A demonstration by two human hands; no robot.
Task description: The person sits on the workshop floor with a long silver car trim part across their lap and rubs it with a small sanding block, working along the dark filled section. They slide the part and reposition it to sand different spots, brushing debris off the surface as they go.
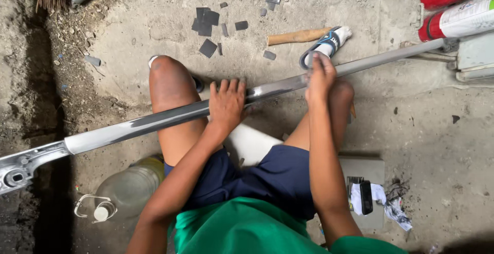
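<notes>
A long grey metal bar (154, 123) lies slantwise across my knees, from a bracket end at the lower left to the upper right. My left hand (227, 104) is closed over its middle, fingers wrapped on top. My right hand (319, 76) presses a small dark piece, apparently sandpaper, flat against the bar further right. Dark smeared patches show on the bar between and beside my hands. I sit low on a white block (252, 143), in blue shorts and a green shirt.
Several dark sandpaper scraps (207, 20) and a wooden-handled tool (298, 36) lie on the concrete floor ahead. Two red-and-white spray cans (458, 7) lie at top right. A large plastic bottle (128, 187) lies at my left, a phone (366, 197) on rags at my right.
</notes>
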